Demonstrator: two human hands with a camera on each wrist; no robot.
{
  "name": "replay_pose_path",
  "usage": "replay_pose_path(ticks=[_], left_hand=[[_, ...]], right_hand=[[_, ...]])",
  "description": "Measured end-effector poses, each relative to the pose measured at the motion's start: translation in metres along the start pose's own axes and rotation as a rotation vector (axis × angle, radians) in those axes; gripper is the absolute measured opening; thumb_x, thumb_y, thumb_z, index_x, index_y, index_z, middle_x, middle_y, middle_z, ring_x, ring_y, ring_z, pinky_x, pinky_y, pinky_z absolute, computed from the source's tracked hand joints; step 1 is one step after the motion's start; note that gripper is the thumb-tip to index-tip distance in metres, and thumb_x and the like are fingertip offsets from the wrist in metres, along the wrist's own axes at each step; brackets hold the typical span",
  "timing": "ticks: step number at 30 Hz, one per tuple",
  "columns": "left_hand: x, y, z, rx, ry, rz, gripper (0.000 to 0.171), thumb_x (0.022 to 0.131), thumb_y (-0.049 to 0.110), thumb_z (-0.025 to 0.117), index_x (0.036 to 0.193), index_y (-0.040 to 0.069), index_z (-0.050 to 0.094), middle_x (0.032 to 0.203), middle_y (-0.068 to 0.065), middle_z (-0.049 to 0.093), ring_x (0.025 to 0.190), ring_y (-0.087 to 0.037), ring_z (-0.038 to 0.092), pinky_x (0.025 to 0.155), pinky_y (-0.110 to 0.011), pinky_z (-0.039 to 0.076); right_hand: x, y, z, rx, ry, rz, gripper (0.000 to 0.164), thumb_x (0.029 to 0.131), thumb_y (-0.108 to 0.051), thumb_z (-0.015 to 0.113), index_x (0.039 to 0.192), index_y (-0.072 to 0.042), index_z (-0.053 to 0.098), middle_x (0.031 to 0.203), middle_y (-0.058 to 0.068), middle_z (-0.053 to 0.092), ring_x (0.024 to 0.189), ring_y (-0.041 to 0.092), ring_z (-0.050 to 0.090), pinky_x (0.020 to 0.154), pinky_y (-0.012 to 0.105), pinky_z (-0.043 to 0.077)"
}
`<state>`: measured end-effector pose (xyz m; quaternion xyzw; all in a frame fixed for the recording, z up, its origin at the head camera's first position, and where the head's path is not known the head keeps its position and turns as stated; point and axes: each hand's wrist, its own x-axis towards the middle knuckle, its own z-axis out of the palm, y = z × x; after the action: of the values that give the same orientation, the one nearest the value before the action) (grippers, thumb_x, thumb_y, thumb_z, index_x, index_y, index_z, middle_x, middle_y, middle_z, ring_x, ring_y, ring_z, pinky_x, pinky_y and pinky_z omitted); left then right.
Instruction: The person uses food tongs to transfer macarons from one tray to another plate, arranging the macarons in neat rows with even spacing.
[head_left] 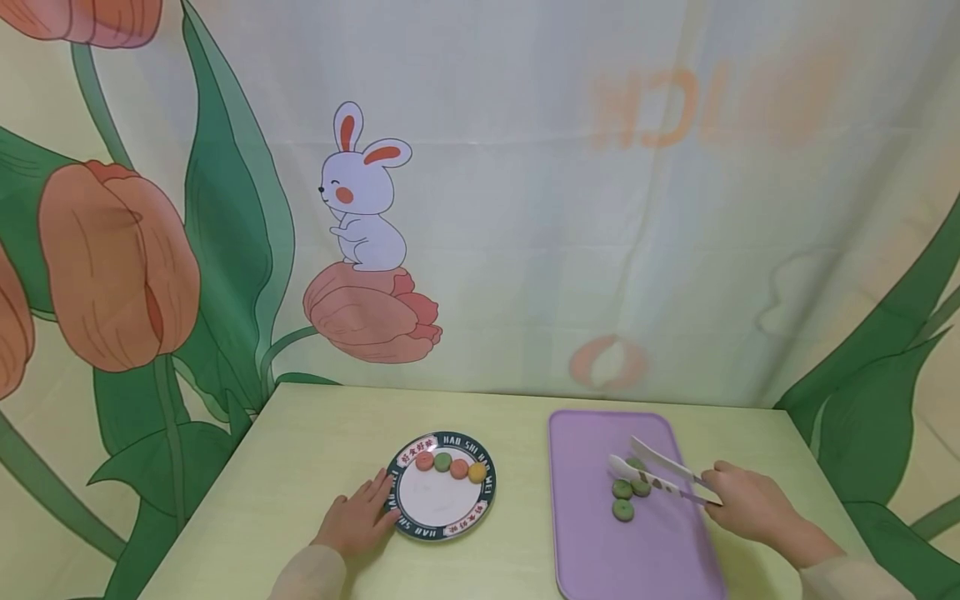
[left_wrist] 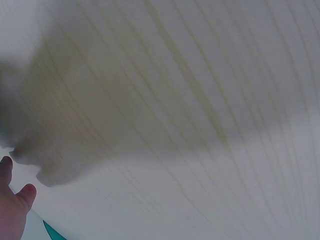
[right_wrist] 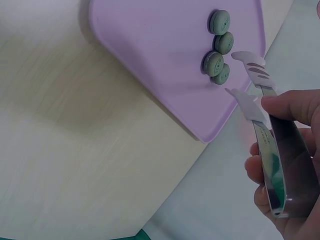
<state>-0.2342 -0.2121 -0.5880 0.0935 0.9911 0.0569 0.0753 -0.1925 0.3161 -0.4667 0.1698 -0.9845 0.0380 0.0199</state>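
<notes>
My right hand [head_left: 757, 504] grips metal tongs [right_wrist: 275, 155] with white tips, spread apart above the purple tray [head_left: 600, 558]. Several green macarons [head_left: 622, 509] sit clustered on that tray, and the tong tips partly cover them in the head view. In the right wrist view the tips stand apart beside the macarons [right_wrist: 215, 64], with nothing between them. My left hand [head_left: 358, 515] lies with fingers extended at the left rim of a round plate [head_left: 435, 500] with a dark green patterned border. Along the plate's far side runs a row of macarons: pink [head_left: 425, 461], green [head_left: 443, 462], pink [head_left: 459, 469] and yellow [head_left: 477, 472].
Plate and tray stand side by side on a pale wood-grain table [head_left: 517, 533], the tray to the right. Behind the table's far edge hangs a curtain [head_left: 510, 208] printed with tulips and a white rabbit. Mostly bare tabletop [left_wrist: 200, 175] fills the left wrist view.
</notes>
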Motion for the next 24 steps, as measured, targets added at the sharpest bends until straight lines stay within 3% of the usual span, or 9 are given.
replay_pose_path(ticks=[24], left_hand=[[-0.0004,-0.0014,0.0007,-0.011,-0.007,0.004,0.065,0.088,0.055,0.033,0.139,0.014,0.029,0.146,-0.005,0.025,0.129,-0.03,0.032,0.099,-0.059,0.028]], right_hand=[[0.0008,-0.0025,0.0075,0.008,-0.032,0.046,0.012,0.071,-0.015,0.066,0.072,-0.011,0.054,0.066,-0.002,0.044,0.051,0.01,0.037,0.041,0.025,0.03]])
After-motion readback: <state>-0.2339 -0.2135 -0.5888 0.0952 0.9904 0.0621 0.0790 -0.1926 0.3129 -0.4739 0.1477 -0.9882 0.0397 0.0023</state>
